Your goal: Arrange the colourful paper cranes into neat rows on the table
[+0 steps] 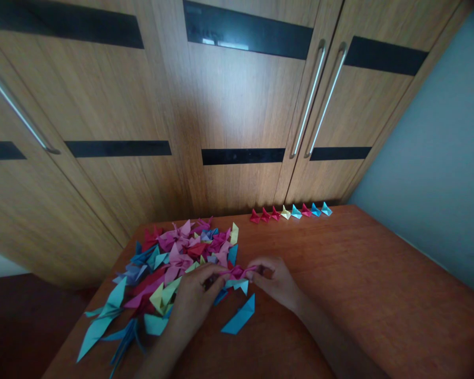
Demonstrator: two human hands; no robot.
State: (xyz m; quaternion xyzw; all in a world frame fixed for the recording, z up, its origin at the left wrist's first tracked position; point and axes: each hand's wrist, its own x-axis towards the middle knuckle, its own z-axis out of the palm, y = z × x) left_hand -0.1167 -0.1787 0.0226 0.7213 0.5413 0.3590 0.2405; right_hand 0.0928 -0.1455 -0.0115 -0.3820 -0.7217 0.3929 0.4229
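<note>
Between my two hands is a small magenta origami piece (237, 272), held up over the table at the pile's right edge. My left hand (197, 292) pinches its left end between thumb and forefinger. On its right end, my right hand (274, 279) closes with thumb and fingertips. A light blue folded paper (240, 285) shows just beneath it. Left of and behind my left hand spreads a pile of origami pieces (177, 258) in pink, red, blue, green and yellow. A flat blue paper strip (240, 316) lies between my forearms.
Along the table's back edge stands a row of several small folded paper pieces (285, 212), red, yellow and blue. The brown wooden table (363, 284) meets a wooden wardrobe (237, 100) behind and a pale blue wall (434, 168) at right. A large green origami piece (102, 318) lies near the left edge.
</note>
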